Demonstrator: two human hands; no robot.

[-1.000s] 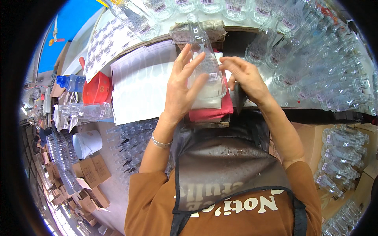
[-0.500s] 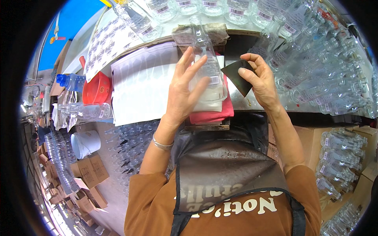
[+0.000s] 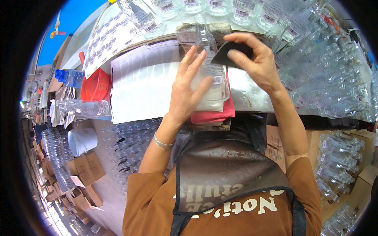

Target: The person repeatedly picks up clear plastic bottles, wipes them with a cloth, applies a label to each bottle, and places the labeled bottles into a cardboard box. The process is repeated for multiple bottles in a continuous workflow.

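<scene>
A clear glass bottle (image 3: 214, 71) with a barcode label lies on its back in front of me, its neck on a rolled grey-beige cloth (image 3: 186, 34). Under its base are a white pad and a pink cloth (image 3: 227, 111). My left hand (image 3: 187, 84) is at the bottle's left side with the fingers spread; the thumb is blurred and reaches over the bottle's lower part. Pinched between the thumb and fingers of my right hand (image 3: 260, 63) is a thin black flat scraper (image 3: 228, 53), its corner over the bottle's right side.
Left of the bottle lies a white sheet with bottle-shaped marks (image 3: 143, 82). A red bowl (image 3: 94, 85) and a blue-capped bottle (image 3: 71, 78) stand farther left. Many glass bottles (image 3: 323, 78) crowd the right and far side. Below sit a white bucket (image 3: 82, 141) and cardboard boxes (image 3: 88, 169).
My right hand has moved up and left with the black scraper, which is now tilted nearer the bottle. My left hand stays beside the bottle, almost unmoved.
</scene>
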